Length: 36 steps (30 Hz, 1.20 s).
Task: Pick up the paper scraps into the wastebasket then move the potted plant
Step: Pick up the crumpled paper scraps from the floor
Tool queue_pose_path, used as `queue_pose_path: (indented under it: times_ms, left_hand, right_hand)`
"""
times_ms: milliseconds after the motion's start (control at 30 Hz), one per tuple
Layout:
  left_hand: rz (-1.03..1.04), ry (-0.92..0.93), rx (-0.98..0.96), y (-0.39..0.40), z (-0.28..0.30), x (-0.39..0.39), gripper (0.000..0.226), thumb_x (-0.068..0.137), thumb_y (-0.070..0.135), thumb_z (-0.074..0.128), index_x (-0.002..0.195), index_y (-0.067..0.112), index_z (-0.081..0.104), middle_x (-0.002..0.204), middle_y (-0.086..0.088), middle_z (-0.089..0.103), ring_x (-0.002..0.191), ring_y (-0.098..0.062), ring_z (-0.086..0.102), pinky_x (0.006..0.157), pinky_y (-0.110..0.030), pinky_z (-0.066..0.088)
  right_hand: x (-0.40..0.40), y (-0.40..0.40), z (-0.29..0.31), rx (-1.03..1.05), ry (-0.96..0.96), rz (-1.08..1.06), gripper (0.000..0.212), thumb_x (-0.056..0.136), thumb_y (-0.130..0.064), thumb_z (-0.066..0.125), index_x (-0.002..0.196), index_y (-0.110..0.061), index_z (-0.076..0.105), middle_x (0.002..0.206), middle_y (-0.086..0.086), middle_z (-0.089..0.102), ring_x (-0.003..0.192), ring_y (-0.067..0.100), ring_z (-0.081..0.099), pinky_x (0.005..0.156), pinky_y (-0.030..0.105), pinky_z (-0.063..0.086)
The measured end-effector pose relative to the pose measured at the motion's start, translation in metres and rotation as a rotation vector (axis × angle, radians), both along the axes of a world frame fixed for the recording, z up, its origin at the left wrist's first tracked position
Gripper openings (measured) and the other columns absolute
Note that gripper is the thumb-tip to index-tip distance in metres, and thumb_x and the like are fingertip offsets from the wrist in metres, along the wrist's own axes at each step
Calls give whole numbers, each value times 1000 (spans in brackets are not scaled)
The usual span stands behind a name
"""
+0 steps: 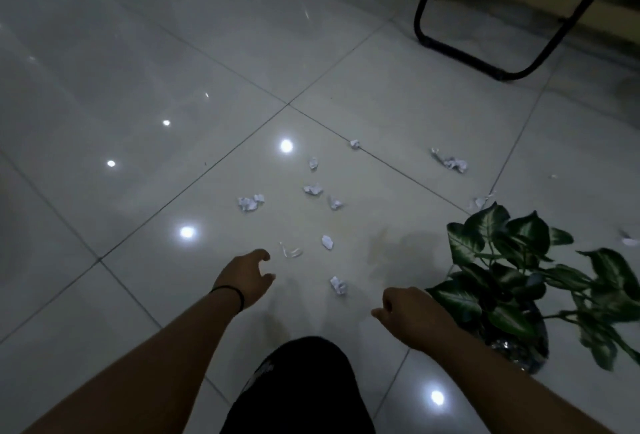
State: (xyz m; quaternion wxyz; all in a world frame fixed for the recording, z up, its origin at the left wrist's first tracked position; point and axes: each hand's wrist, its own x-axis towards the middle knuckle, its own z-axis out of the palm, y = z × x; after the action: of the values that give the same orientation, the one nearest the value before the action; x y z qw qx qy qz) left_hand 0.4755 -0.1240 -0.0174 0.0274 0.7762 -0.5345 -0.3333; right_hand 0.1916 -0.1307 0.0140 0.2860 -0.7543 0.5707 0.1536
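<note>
Dim tiled floor, scraps strewn mid-tile, none binned (no wastebasket in view). Left hand, grip spread, nears a scrap; right hand loosely curled, empty. Plant unmoved at right.

Both my arms bare from elbow down, no sleeves in view. My left hand: thin black band round wrist just behind it, plain, like hair tie or cord. My right hand: wrist bare, no band, no ring that I can make out. Between and below hands: my knee in black garment, small pale print on left side, too blurred to read.
</note>
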Motion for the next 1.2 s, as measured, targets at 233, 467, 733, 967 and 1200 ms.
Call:
queue_pose_path:
  times_ms: [233, 467, 733, 967, 1200]
  left_hand:
    - [-27, -43, 30, -19, 4, 12, 41, 83, 34, 63, 120, 19, 56, 99, -11, 66, 94, -25, 60, 84, -28, 47]
    - [-92, -43, 20, -46, -29, 1, 44, 82, 39, 63, 122, 24, 52, 80, 0, 58, 77, -17, 53, 74, -25, 44]
    - [-110, -77, 124, -58, -70, -32, 39, 86, 41, 57, 113, 15, 50, 110, -11, 63, 104, -30, 57, 76, -29, 40]
    - [2, -105, 77, -50, -33, -36, 15, 96, 22, 35, 84, 13, 35, 106, -21, 60, 93, -33, 56, 73, -32, 37]
    - [220, -45, -13, -60, 16, -12, 33, 93, 7, 37, 119, 9, 57, 113, -19, 66, 103, -32, 61, 88, -33, 48]
  right_hand:
    - [19, -20, -11, 39, -89, -52, 40, 88, -42, 52, 114, -12, 52, 108, 12, 65, 100, 28, 59, 66, 28, 35]
    - [62, -39, -69, 84, -152, -22, 54, 83, -46, 58, 124, -15, 43, 122, 6, 63, 113, 26, 58, 83, 31, 47]
    - [38, -37, -103, 77, -134, -151, 28, 97, -32, 35, 110, -11, 49, 116, 13, 62, 109, 28, 58, 85, 34, 45]
    - [31, -64, -42, 5, -273, -321, 17, 99, -22, 34, 90, -9, 40, 108, 23, 63, 100, 33, 60, 66, 29, 32]
    - [47, -92, 0, 1, -287, -230, 39, 93, -6, 36, 130, -11, 47, 121, 17, 60, 112, 29, 56, 83, 29, 42]
